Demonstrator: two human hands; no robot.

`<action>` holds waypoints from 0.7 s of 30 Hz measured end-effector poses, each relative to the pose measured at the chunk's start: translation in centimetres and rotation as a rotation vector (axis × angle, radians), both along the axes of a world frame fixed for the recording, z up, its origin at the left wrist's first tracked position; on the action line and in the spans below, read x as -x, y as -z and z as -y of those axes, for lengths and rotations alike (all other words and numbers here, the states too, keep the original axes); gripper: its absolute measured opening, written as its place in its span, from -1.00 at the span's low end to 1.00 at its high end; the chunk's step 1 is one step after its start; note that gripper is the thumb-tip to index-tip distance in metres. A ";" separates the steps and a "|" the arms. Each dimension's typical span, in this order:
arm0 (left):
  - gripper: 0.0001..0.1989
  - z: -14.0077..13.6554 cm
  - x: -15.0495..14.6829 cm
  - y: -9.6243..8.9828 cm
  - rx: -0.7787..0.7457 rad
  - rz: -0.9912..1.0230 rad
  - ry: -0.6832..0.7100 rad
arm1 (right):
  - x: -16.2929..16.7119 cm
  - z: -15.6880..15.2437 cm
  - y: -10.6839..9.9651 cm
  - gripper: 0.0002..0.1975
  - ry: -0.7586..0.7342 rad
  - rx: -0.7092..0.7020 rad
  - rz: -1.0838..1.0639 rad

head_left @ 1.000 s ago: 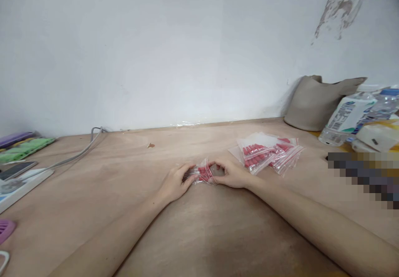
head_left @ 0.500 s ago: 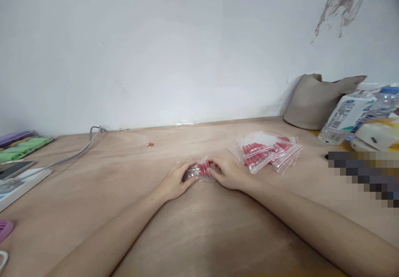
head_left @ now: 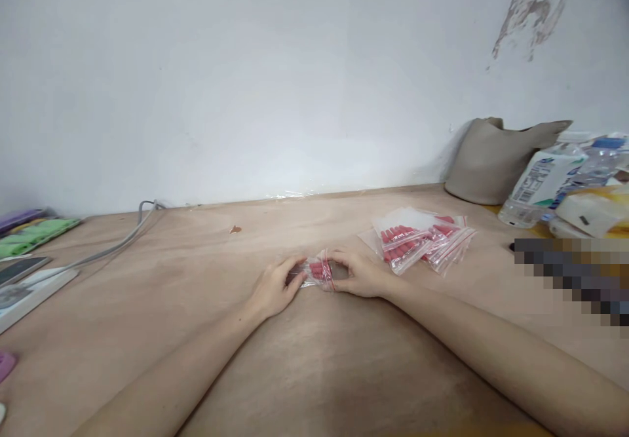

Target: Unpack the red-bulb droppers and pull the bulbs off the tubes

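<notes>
Between my hands, low over the wooden table (head_left: 295,358), is a small clear zip bag (head_left: 319,270) with red pieces inside. My left hand (head_left: 278,286) grips the bag's left end between thumb and fingers. At the other end, my right hand (head_left: 358,273) has thumb and fingertips on the red-lined opening, which bulges apart. What kind the red pieces are is too small to tell. To the right of my right hand lies a pile of similar zip bags (head_left: 422,240), several with red finger-shaped pieces in them.
A grey-brown soft bag (head_left: 481,162) leans on the wall at the back right, beside plastic bottles (head_left: 545,178). On the left are a power strip (head_left: 44,293) with a grey cable (head_left: 118,247), a phone (head_left: 22,270) and green packets (head_left: 42,235).
The red pieces in the zip bag have shifted slightly left, and its opening now shows wider at my right fingers. The view has moved a little; both hands stay on the bag.
</notes>
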State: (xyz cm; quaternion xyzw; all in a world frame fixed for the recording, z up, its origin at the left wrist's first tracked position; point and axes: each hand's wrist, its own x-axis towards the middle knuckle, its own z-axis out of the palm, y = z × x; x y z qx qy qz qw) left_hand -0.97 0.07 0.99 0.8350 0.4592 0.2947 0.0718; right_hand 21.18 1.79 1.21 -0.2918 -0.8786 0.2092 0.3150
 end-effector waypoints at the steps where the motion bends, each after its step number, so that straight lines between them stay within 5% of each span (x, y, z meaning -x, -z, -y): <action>1: -0.73 0.0 0.0 0.0 -0.009 0.002 0.009 | 0.1 0.1 0.1 -0.64 0.007 0.004 -0.022; 6: -0.69 -0.1 0.1 -0.1 -0.134 0.023 0.120 | 0.8 0.7 0.1 -0.79 0.088 -0.040 -0.080; 10: -0.66 0.0 0.1 -0.1 -0.090 0.026 0.182 | 0.7 1.0 -0.5 -0.81 0.204 -0.089 -0.065; 16: -0.68 -0.2 0.1 -0.1 -0.006 0.019 0.128 | 0.3 0.4 -0.7 -0.76 0.034 -0.024 0.005; 21: -0.70 -0.3 0.0 0.0 0.004 0.009 0.113 | 0.4 1.0 -1.2 -0.83 0.047 0.020 -0.016</action>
